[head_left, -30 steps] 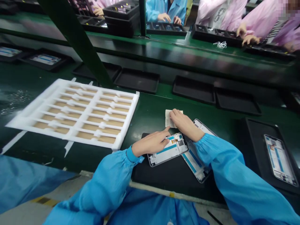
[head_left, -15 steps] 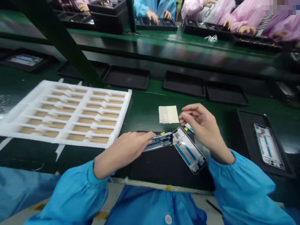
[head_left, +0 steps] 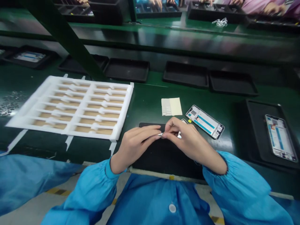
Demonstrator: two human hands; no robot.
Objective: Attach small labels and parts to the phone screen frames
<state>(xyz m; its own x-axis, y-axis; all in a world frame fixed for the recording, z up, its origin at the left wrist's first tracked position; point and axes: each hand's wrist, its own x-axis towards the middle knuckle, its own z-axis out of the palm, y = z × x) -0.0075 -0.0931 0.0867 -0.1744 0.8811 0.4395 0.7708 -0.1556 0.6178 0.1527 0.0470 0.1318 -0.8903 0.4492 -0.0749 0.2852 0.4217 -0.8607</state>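
Note:
My left hand (head_left: pixel 138 140) is closed, thumb and fingers pinching a small silvery piece (head_left: pixel 160 134) over the black mat (head_left: pixel 161 159). My right hand (head_left: pixel 185 137) meets it there, its thumb and fingertips pinched at the piece's right end. The piece's kind is too small to make out. Under my right hand a phone frame (head_left: pixel 184 121) shows only its rim and a bit of its inside. Beyond that hand, another phone frame (head_left: pixel 206 122) with blue strips lies slanted on the green bench, a yellow tab (head_left: pixel 189 121) at its corner.
A cream card (head_left: pixel 175 106) with small strips lies ahead. On the left is a white slotted foam tray (head_left: pixel 130 103). At right, a black tray (head_left: pixel 255 131) bears a phone frame (head_left: pixel 280 137). Shallow black trays (head_left: pixel 185 75) line the back; co-workers' hands (head_left: pixel 272 7) are beyond.
My hands have come together, the right moving down and left. The phone frame that my left hand held tilted no longer shows clearly. The view has tipped downward slightly.

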